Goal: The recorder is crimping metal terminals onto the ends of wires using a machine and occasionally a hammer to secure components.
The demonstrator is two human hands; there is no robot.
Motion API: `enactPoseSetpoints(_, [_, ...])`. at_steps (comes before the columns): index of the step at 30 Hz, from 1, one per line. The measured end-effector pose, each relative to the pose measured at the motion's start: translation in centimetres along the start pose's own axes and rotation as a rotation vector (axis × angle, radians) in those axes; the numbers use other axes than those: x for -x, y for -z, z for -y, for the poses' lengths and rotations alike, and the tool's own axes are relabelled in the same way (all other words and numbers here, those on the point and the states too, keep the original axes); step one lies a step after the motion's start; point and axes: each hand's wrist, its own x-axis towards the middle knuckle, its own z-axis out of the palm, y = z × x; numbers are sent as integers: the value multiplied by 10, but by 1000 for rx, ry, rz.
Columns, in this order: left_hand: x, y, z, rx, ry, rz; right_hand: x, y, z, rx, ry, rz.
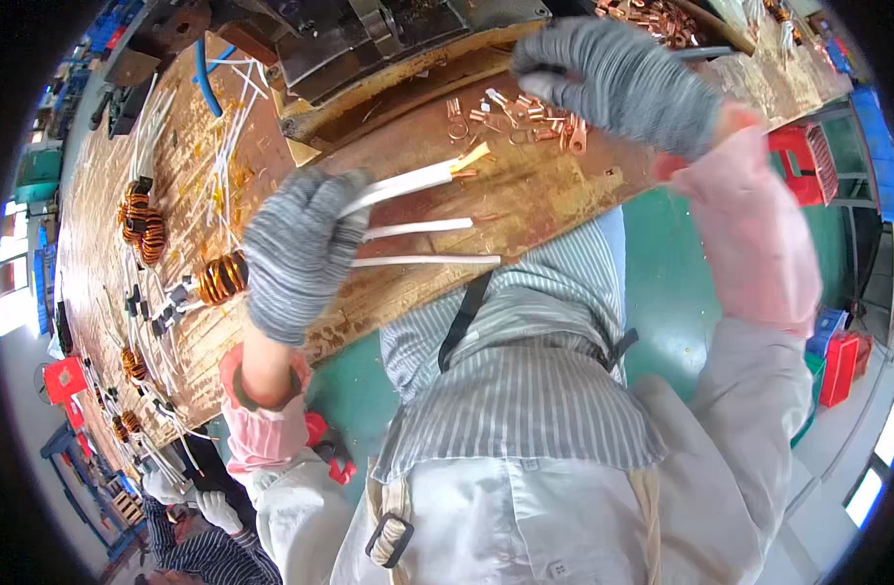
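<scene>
My left hand (305, 249), in a grey knitted glove, is closed round several white insulated wires (408, 185). Their stripped copper ends (474, 156) point right, and two more white wires (427, 260) stick out below. Beside that hand lies a copper-wound ring coil (220, 280); whether the held wires belong to it is hidden by the glove. My right hand (617, 83), gloved alike and slightly blurred, hovers over the far part of the bench with curled fingers. What it may hold does not show. Just below it lie loose copper cable lugs (535, 122).
A dark metal machine (339, 49) stands at the bench's far edge. More lugs (661, 19) are heaped at the far right. Other ring coils (142, 224) with white leads cover the left side of the worn wooden bench (105, 185). Another person's gloved hands (213, 507) work at lower left.
</scene>
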Motion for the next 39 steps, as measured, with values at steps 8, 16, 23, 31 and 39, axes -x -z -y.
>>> enactPoseSetpoints(8, [-26, -11, -29, -4, -37, 146, -12, -60, 44, 51, -310, 160])
enactPoseSetpoints(16, [-34, -9, -33, 134, 44, 171, -1, -70, 49, -364, -362, -191])
enactPoseSetpoints(23, [-33, -8, -28, 202, 31, 193, 44, -75, 59, -160, -287, -266])
enactPoseSetpoints(31, [-27, -14, -20, 102, -81, 196, 15, -47, 91, 4, 6, -333])
enactPoseSetpoints(39, [-24, -11, -15, 446, -61, 173, 21, -41, 104, -325, -256, -37])
